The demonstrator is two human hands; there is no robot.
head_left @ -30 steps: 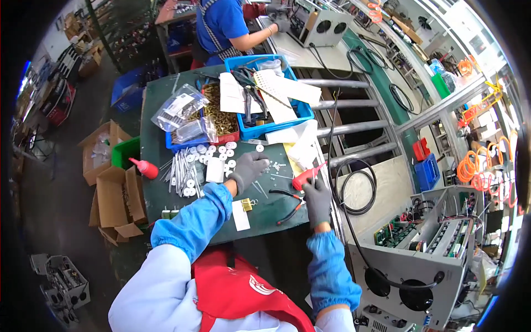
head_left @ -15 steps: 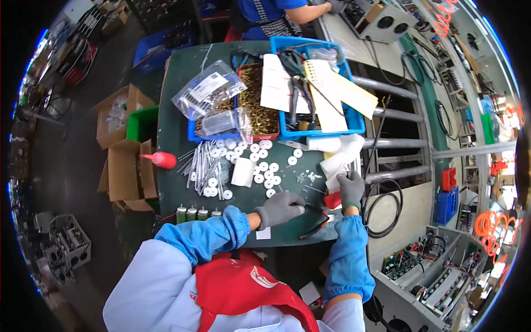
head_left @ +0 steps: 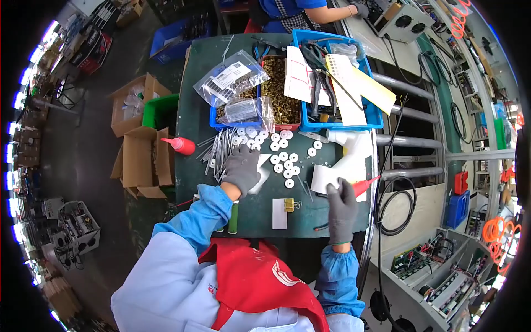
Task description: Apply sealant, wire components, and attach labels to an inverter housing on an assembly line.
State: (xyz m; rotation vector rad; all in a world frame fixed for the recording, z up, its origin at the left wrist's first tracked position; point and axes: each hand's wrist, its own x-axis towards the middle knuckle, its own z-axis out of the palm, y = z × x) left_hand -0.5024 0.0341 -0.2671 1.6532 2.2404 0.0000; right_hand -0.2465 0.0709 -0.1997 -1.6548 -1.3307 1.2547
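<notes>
My left hand (head_left: 242,169), in a grey glove, lies with fingers stretched out over thin metal rods (head_left: 222,152). Its fingertips reach the edge of the white washers (head_left: 239,140), and a crumpled white sheet (head_left: 260,174) shows beside the palm. On the right, my gloved right hand (head_left: 342,213) hovers with thumb and fingers apart, nothing visible between them. Close to its fingertips are a white sheet (head_left: 322,179) and a red bottle with a pointed tip (head_left: 361,187). A dark tool handle (head_left: 321,227) is partly hidden by this hand.
A paper slip (head_left: 280,214) with a gold binder clip (head_left: 289,205) lies between my hands. Behind are a red tray of brass parts (head_left: 282,97) and a blue bin with pliers (head_left: 371,120). Another red bottle (head_left: 181,145) stands left; a co-worker's arm (head_left: 332,14) is at the back.
My left hand has moved left and away from me onto the rods, uncovering the clipped slip. My right hand has come back toward me, off the white material. The whole view has shifted slightly.
</notes>
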